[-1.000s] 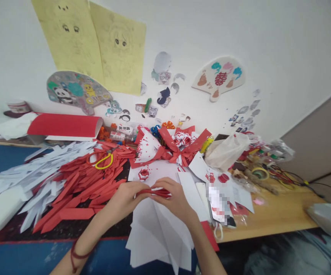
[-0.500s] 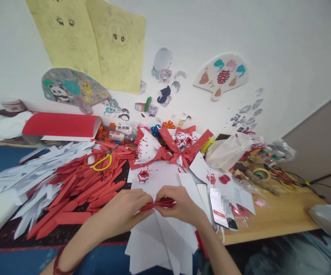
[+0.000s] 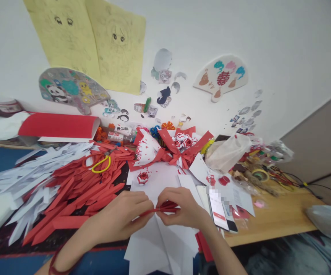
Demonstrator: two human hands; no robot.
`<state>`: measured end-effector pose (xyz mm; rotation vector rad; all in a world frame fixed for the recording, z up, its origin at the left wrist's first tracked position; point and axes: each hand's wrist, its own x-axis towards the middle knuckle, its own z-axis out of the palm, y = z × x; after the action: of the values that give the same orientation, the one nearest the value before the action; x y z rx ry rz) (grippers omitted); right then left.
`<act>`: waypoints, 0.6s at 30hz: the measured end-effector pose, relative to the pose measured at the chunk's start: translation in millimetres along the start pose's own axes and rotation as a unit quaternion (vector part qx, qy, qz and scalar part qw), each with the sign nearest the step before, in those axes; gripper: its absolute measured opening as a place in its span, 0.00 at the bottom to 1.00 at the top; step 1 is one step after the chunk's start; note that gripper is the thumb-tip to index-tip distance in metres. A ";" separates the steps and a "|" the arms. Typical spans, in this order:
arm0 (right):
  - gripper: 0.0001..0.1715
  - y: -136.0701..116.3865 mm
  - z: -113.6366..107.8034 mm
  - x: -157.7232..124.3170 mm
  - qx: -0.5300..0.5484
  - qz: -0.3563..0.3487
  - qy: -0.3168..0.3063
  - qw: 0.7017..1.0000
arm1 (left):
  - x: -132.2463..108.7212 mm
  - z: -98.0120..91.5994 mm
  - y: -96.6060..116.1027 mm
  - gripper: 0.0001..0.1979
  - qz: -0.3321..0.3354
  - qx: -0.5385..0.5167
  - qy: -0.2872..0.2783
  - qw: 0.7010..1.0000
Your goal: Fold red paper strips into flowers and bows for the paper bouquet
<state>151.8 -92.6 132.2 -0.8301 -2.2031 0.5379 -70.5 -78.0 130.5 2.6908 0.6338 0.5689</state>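
Observation:
Between my two hands is a bundle of folded red paper strips (image 3: pixel 168 206), held above white paper sheets (image 3: pixel 146 244). My left hand (image 3: pixel 127 212) pinches its left end, the thumb and fingers pressed together. My right hand (image 3: pixel 175 206) grips the right part, where several layers fan apart inside the curled fingers. The fingertips of both hands almost meet at the middle. Just beyond them, a small red and white paper flower (image 3: pixel 143 178) rests on the white paper. A heap of folded red strips (image 3: pixel 96 187) lies to the left of my left hand.
White paper strips (image 3: pixel 47 164) spread at far left, and yellow-handled scissors (image 3: pixel 101 164) lie on the red heap. Paper bouquets (image 3: pixel 179 147) stand at the back against the wall. A phone (image 3: pixel 218 210) is right of my right hand, with tape (image 3: pixel 260 175) and cables farther right.
The red strips have fanned out more within my right hand, and the left end now looks thinner. Both hands stay in nearly the same place; the view has shifted slightly.

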 end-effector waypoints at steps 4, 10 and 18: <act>0.09 -0.4 -2.1 1.2 0.002 -0.006 0.006 1.000 | 3.1 -2.1 -0.2 0.08 0.014 0.010 0.006 1.000; 0.09 -1.7 -8.3 4.2 0.000 -0.008 -0.013 1.000 | 6.3 -9.0 1.5 0.09 0.029 0.015 -0.004 0.999; 0.09 2.4 -9.0 3.8 0.010 -0.013 0.003 1.000 | 8.5 -7.6 0.2 0.10 0.029 0.025 0.002 0.999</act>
<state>157.3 -87.1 138.6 -0.7916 -2.1959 0.5425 -66.8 -72.5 139.7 2.7638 0.5813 0.5808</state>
